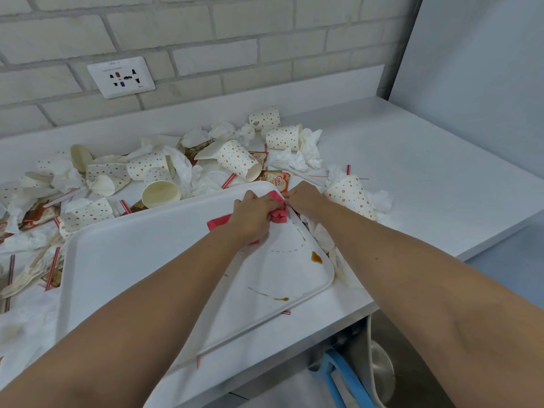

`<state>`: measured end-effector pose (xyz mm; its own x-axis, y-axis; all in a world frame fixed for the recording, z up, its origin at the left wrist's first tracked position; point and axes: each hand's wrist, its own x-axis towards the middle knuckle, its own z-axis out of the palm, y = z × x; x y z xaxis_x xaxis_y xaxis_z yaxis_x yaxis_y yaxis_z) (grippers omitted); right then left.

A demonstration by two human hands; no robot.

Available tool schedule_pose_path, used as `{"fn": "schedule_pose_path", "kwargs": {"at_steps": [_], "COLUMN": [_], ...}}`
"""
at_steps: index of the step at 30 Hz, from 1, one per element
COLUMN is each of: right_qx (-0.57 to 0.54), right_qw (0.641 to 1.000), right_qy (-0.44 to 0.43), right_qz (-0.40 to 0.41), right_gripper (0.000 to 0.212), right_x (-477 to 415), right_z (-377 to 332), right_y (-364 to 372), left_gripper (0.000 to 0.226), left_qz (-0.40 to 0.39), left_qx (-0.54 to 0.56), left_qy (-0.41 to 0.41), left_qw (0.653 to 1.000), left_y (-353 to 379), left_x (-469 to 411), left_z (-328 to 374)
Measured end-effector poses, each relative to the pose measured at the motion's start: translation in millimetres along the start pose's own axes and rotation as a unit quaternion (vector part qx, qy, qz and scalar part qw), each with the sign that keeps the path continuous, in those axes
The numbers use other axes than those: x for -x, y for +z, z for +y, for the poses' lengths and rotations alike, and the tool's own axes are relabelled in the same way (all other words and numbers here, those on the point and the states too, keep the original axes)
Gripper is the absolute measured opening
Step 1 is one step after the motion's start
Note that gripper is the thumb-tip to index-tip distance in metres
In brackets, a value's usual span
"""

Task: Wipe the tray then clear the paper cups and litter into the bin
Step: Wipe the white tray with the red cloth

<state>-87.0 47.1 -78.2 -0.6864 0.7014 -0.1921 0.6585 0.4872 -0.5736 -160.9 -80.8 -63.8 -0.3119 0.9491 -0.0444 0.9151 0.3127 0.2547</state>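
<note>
"So, where is the tray?"

"My white tray (147, 260) lies on the counter (412, 172), near me. Brown spills (317, 257) sit on its right side."

"And your hands?"

"My left hand (253, 214) squeezes the red cloth (279, 215) at the tray's far right corner. My right hand (303, 198) touches that corner too. I cannot tell what it holds."

"And the mess?"

"Spotty paper cups (238, 159) and tissues (297, 160) lie heaped just past the tray."

wall: pale brick (235, 39) | socket plate (120, 76) | white counter (426, 160) | grey panel (485, 54)
</note>
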Motion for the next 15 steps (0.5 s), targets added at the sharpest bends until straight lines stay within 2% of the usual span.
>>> {"fn": "schedule_pose_path", "kwargs": {"at_steps": [7,15], "right_qx": [0.032,0.064], "right_qw": [0.999,0.997], "right_qy": [-0.001,-0.039], "right_qz": [-0.004,-0.026], "right_gripper": [0.03,0.034], "right_x": [0.8,7.8], "right_z": [-4.1,-3.8], "right_y": [-0.2,-5.6], "left_gripper": [0.047,0.039], "left_qz": [-0.02,-0.06], "left_qx": [-0.029,0.038], "left_qy": [0.052,0.129], "left_qw": [0.998,0.989], "left_y": [5.7,1.3], "left_x": [15.6,42.9], "left_z": [9.1,-9.0]}}
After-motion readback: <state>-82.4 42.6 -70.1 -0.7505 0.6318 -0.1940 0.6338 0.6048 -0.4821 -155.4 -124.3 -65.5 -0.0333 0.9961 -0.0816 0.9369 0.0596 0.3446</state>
